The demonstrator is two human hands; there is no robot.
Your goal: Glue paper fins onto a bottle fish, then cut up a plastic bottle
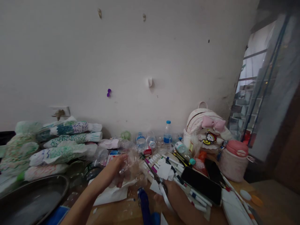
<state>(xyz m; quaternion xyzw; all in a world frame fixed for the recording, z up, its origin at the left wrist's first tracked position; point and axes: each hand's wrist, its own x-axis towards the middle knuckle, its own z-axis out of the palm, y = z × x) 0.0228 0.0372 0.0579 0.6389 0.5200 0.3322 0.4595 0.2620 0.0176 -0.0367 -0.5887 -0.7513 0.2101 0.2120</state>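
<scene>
My left hand (118, 170) is closed around a crumpled piece of clear plastic (132, 161), which looks like part of a cut bottle; its outline is hard to make out. In my right hand (170, 190) is a pair of scissors (161, 184), blades pointing up and to the left toward the plastic. Under my left hand lies a sheet of white paper (112, 195). White-barrelled marker pens (174, 162) and paper scraps (164, 171) are heaped just beyond my right hand. A dark blue object (144, 203) lies between my two forearms.
Wrapped, scribbled-on bottles (67, 153) are stacked at the left, behind a metal basin (35, 200). Along the wall stand an upright water bottle (167, 132) and a white backpack (203, 125). A black phone (201, 186) and a pink-lidded jar (234, 161) are at the right.
</scene>
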